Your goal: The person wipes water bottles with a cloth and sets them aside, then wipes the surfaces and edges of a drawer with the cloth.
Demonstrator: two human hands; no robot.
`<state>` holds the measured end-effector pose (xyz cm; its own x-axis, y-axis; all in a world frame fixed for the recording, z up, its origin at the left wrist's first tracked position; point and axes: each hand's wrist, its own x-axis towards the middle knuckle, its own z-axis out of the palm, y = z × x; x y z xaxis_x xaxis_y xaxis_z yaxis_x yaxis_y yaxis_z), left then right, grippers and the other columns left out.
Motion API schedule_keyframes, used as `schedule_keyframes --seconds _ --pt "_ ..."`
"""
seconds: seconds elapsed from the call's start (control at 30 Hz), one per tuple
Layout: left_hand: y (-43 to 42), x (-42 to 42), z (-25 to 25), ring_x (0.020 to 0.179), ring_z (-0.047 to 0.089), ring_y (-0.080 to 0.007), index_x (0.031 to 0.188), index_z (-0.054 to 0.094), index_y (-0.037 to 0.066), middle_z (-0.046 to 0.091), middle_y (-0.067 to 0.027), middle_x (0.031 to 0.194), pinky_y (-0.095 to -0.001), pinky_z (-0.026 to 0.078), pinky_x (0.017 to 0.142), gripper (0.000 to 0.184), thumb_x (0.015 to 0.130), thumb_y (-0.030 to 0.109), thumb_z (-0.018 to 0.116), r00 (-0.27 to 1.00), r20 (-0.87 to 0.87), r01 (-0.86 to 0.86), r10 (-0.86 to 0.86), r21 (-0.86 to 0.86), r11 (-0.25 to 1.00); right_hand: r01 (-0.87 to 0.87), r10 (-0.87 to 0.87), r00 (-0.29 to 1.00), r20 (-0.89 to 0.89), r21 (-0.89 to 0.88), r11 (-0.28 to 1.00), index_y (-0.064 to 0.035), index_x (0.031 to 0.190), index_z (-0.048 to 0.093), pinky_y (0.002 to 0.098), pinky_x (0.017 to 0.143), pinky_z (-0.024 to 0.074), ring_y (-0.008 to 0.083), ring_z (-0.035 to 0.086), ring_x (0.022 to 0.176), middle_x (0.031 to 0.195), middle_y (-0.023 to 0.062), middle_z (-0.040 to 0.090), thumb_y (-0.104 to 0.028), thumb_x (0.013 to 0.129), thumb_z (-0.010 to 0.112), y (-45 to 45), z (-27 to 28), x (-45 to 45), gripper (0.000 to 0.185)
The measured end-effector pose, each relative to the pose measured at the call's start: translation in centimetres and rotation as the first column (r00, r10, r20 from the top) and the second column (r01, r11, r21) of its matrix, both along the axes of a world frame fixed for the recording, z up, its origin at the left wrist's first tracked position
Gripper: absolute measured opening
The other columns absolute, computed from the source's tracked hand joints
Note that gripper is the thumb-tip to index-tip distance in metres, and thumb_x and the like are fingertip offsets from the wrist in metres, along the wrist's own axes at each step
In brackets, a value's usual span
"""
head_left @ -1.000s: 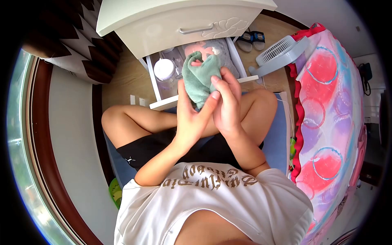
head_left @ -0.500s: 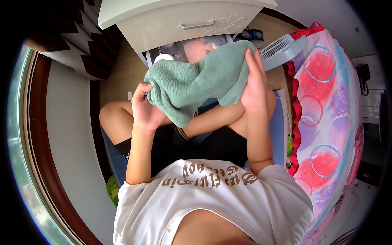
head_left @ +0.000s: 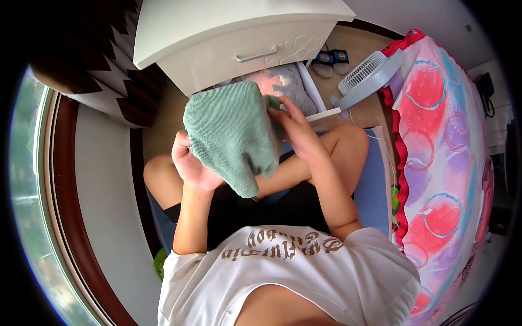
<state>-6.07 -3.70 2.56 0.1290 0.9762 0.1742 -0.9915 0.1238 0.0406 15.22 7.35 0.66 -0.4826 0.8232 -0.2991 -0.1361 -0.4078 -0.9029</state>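
Observation:
A green terry towel (head_left: 231,127) hangs between my two hands above my crossed legs, in front of a partly open drawer (head_left: 321,113). My left hand (head_left: 193,165) grips its left edge, thumb on top and the other fingers hidden beneath the cloth. On the right side, my right hand (head_left: 296,127) has its fingers closed on a bunched part of the towel. The towel's lower corner droops toward my lap. Grey fabric with a pink patch (head_left: 272,81) lies in the drawer, partly covered from view by the towel.
A white cabinet (head_left: 217,60) stands ahead. To its right are a grey-white fan (head_left: 370,76) and dark sandals (head_left: 330,61) on the floor. A colourful bed cover (head_left: 429,163) with red trim lies at right; a patterned curtain (head_left: 136,103) hangs at left. I sit on a blue mat (head_left: 375,179).
My right hand has moved left and down, closer to my left hand. The towel, stretched wide before, is now narrower and gathered. More of the drawer's right side shows.

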Motion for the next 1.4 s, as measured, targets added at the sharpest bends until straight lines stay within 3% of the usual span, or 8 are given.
schedule_keyframes --seconds 0.13,0.23,0.3,0.4,0.53,1.1,1.33,1.4 --pt "0.4 -0.1 0.4 0.137 0.056 -0.0424 0.142 0.059 -0.002 0.061 -0.022 0.147 -0.0605 0.04 0.118 0.06 0.091 0.029 0.05 1.0 -0.005 0.012 -0.012 -0.046 0.999 -0.212 0.057 0.912 0.406 0.348 0.913 -0.0068 0.147 0.047 0.0354 0.092 0.0525 0.0183 0.065 0.116 0.125 0.0109 0.068 -0.023 0.105 0.07 1.4 -1.4 1.4 0.051" --pt "0.5 0.0 0.2 0.134 0.058 -0.0433 0.141 0.058 -0.004 0.062 -0.0241 0.144 -0.0616 0.043 0.117 0.059 0.092 0.028 0.05 1.0 -0.001 0.007 -0.007 -0.079 0.997 -0.044 -0.133 0.976 0.171 0.757 0.652 -0.0061 0.149 0.046 0.0397 0.107 0.0483 0.0227 0.061 0.127 0.131 0.0149 0.065 -0.024 0.107 0.067 1.8 0.6 1.7 0.051" --pt "0.4 0.4 0.6 0.13 0.061 -0.0439 0.14 0.057 -0.006 0.063 -0.0255 0.141 -0.0617 0.046 0.114 0.059 0.091 0.026 0.049 0.999 -0.034 -0.022 0.018 -0.141 0.99 -0.048 -0.004 0.998 0.066 0.761 0.647 -0.0009 0.149 0.046 0.0422 0.118 0.0409 0.0251 0.056 0.136 0.137 0.0162 0.062 -0.03 0.104 0.071 2.7 2.3 1.9 0.059" --pt "0.4 0.5 0.0 0.126 0.063 -0.0425 0.141 0.056 -0.004 0.063 -0.0253 0.139 -0.0594 0.05 0.11 0.058 0.096 0.031 0.048 0.994 -0.113 -0.022 0.007 -0.129 0.991 -0.397 0.63 0.726 -0.278 0.579 0.713 0.0035 0.147 0.052 0.0385 0.111 0.0464 0.0206 0.059 0.131 0.138 0.0107 0.063 -0.04 0.097 0.078 3.2 3.4 1.5 0.071" --pt "0.0 -0.4 -0.3 0.125 0.064 -0.0407 0.14 0.058 -0.003 0.064 -0.0249 0.137 -0.0569 0.051 0.11 0.056 0.098 0.033 0.048 0.985 -0.169 -0.001 -0.013 -0.084 0.996 -0.543 0.64 0.766 0.067 0.602 0.586 0.0073 0.133 0.065 0.0312 0.09 0.0525 0.0134 0.063 0.102 0.112 0.0072 0.072 -0.032 0.092 0.084 2.3 5.4 3.0 0.061" --pt "1.4 -2.1 -0.9 0.127 0.064 -0.0435 0.145 0.055 -0.004 0.064 -0.0261 0.14 -0.0571 0.049 0.114 0.058 0.095 0.025 0.054 0.963 -0.2 0.122 -0.18 -0.269 0.955 -0.334 0.463 0.88 0.11 0.836 0.436 0.0125 0.105 0.066 0.0356 0.08 0.052 0.0324 0.066 0.088 0.11 0.0188 0.07 -0.014 0.09 0.082 0.0 7.6 2.4 0.034" --pt "2.7 0.3 0.3 0.115 0.066 -0.0188 0.136 0.056 0.009 0.067 -0.0079 0.119 -0.036 0.056 0.099 0.04 0.101 0.021 0.07 0.643 -0.742 -0.097 -0.187 -0.321 0.942 -0.184 0.309 0.951 -0.005 0.795 0.578 0.0106 0.116 0.066 0.033 0.081 0.0513 0.02 0.064 0.09 0.104 0.0137 0.07 -0.013 0.093 0.08 -1.4 8.8 2.4 0.036" --pt "3.1 0.9 -0.3 0.112 0.067 -0.0163 0.135 0.056 0.008 0.068 -0.0073 0.119 -0.033 0.056 0.094 0.034 0.105 0.019 0.067 0.356 -0.932 -0.215 -0.061 -0.145 0.966 -0.177 0.312 0.95 -0.018 0.792 0.584 0.01 0.117 0.066 0.0327 0.083 0.0513 0.0191 0.064 0.09 0.104 0.0129 0.071 -0.013 0.093 0.08 -1.6 9.1 2.3 0.036"
